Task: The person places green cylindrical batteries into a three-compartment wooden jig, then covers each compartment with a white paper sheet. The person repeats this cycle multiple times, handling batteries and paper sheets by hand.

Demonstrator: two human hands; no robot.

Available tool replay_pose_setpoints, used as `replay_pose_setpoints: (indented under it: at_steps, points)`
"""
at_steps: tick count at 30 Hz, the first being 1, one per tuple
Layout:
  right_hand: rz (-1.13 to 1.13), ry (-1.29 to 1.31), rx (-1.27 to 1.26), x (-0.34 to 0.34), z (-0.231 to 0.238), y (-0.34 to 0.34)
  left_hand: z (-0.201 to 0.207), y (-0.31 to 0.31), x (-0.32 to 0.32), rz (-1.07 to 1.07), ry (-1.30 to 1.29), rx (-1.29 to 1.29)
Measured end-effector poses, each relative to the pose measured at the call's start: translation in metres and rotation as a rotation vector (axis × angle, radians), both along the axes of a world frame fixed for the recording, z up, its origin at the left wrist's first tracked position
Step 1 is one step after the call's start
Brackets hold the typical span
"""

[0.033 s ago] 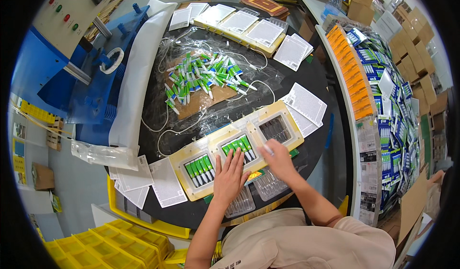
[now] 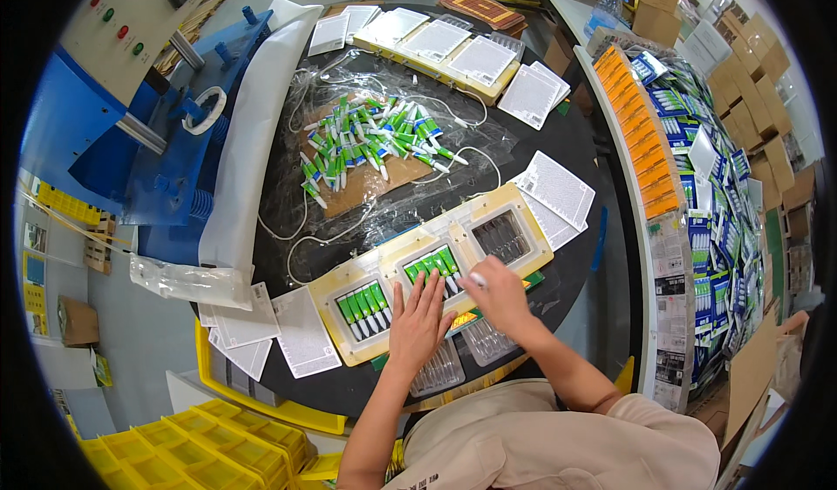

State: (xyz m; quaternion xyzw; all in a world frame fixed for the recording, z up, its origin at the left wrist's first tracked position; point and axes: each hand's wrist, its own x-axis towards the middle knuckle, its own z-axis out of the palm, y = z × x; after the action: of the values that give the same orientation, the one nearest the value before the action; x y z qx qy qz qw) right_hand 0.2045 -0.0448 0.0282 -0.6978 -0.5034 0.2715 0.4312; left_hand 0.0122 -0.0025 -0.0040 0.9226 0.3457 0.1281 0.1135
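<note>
A cream tray [image 2: 536, 233] with three framed windows lies at a slant on the black table in front of me. Small green-and-white tubes [image 2: 366, 309] stand in a row in its left window, and more green tubes [image 2: 440, 259] fill the middle one. My left hand [image 2: 417, 324] rests with outstretched fingers on the middle window's lower part, hiding some tube ends. At that window's right side, my right hand [image 2: 504, 296] is closed on a small tube, of which only a white end shows. The right window holds an empty clear plastic blister [image 2: 500, 237].
Beyond the tray, a heap of green tubes [image 2: 370, 141] lies on cardboard and plastic film. Printed white cards [image 2: 305, 333] lie on both sides. A second tray [image 2: 436, 41] stands at the far edge. A blue press [image 2: 166, 176] is at left, packed blister cards [image 2: 697, 228] at right.
My right hand has shifted slightly left and toward me, closer to the middle window. The left hand stays in place.
</note>
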Motion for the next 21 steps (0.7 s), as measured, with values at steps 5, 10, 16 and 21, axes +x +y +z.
replay_pose_setpoints:
  at_steps: [5, 10, 16, 21]
  points:
    - [0.078, -0.458, -0.097, -0.031, -0.009, -0.003, -0.002, 0.0, 0.0, 0.0, -0.018, 0.005]
    - [0.042, -0.479, -0.135, -0.031, -0.015, 0.0, -0.003, 0.0, 0.001, 0.006, -0.029, 0.0]
    - [-0.031, -0.348, -0.098, -0.03, -0.015, 0.0, -0.001, 0.0, 0.0, 0.015, -0.033, -0.008]
    - [-0.015, -0.31, -0.101, -0.026, -0.014, 0.0, -0.001, 0.0, 0.001, 0.012, -0.03, 0.011]
